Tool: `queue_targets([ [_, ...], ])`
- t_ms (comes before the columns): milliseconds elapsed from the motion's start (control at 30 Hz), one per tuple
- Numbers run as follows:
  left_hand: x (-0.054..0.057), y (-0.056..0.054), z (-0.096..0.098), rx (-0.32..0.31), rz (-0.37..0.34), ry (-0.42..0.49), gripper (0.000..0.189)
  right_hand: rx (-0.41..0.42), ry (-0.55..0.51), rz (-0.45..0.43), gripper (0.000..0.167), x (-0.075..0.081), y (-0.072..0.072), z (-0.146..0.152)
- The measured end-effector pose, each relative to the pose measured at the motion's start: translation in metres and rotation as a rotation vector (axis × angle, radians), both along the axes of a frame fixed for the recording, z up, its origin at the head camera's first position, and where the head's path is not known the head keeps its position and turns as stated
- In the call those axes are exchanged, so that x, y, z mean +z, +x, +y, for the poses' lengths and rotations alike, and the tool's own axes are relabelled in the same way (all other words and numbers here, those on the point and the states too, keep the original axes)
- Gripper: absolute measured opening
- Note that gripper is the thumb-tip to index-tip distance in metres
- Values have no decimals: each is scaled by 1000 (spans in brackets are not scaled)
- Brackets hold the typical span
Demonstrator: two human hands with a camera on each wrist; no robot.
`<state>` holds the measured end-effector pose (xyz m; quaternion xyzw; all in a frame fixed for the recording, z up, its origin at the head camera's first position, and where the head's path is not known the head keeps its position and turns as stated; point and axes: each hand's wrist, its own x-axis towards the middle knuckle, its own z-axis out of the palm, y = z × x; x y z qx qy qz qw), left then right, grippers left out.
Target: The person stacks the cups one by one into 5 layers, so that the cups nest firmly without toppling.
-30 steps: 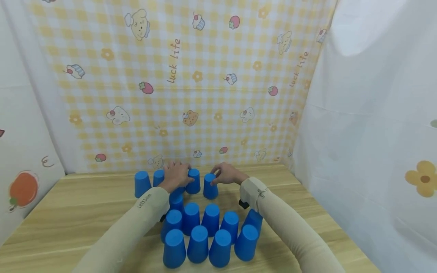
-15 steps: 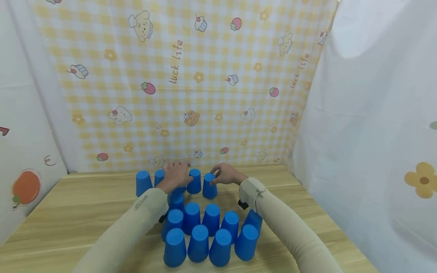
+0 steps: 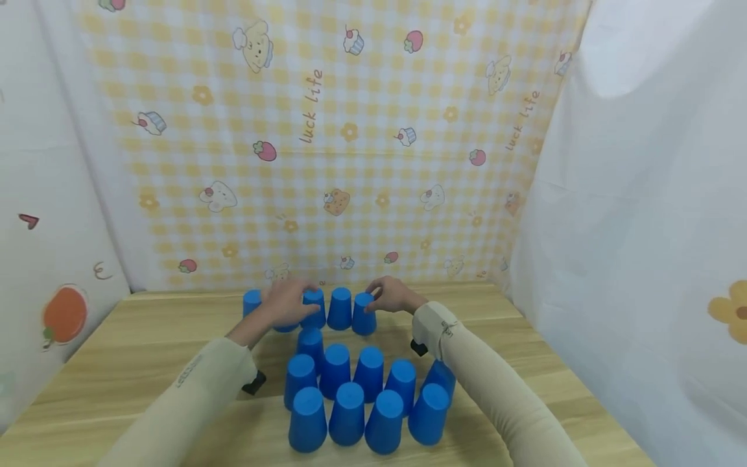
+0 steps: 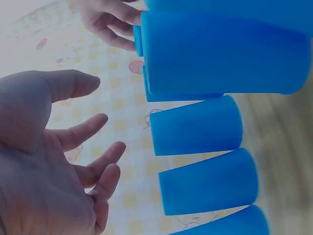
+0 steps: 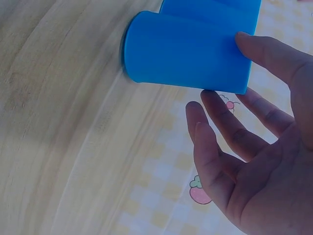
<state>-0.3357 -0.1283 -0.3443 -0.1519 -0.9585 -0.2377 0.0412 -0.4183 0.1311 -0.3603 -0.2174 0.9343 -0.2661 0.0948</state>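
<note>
Several blue cups stand upside down in a row at the back of the table. My right hand (image 3: 391, 295) pinches the cup (image 3: 364, 316) at that row's right end near its top. In the right wrist view the thumb lies on one side of this cup (image 5: 188, 54), with fingertips at the other. My left hand (image 3: 286, 301) is over the left part of the row, partly hiding cups there. Its fingers are spread and hold nothing; in the left wrist view the hand (image 4: 54, 147) is apart from the nearby cups (image 4: 198, 126).
Nearer the front, more upside-down blue cups (image 3: 347, 415) stand close together on the wooden table (image 3: 117, 376). A yellow checked cloth (image 3: 327, 168) with cartoon prints hangs behind the table, and a white cloth (image 3: 618, 214) hangs on the right.
My left hand has moved leftward along the back row, away from the cups near its middle, which now show more. My right hand stays at the end cup. The view has shifted slightly.
</note>
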Motion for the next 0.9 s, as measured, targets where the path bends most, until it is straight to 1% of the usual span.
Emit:
queue_targets([
  [67, -9, 6, -5, -15, -23, 10, 41, -8, -2, 0, 42, -1, -1, 0],
  [200, -21, 23, -9, -41, -114, 35, 43, -16, -12, 1, 43, -2, -1, 0],
  [300, -25, 35, -10, -61, -163, 51, 45, -20, -17, 0, 43, -3, -3, 0],
  [400, -25, 42, -12, -78, -178, 69, 49, -32, -17, -3, 42, -3, -3, 0],
  [533, -27, 47, -15, -80, -175, 84, 51, -54, -17, -10, 42, -4, -4, 1],
  [767, -33, 46, -18, -39, -151, 83, 45, -85, -36, -24, 44, -7, -7, 4],
  [900, -35, 46, -17, -18, -123, 93, 42, -100, -56, -14, 43, -9, -9, 3],
])
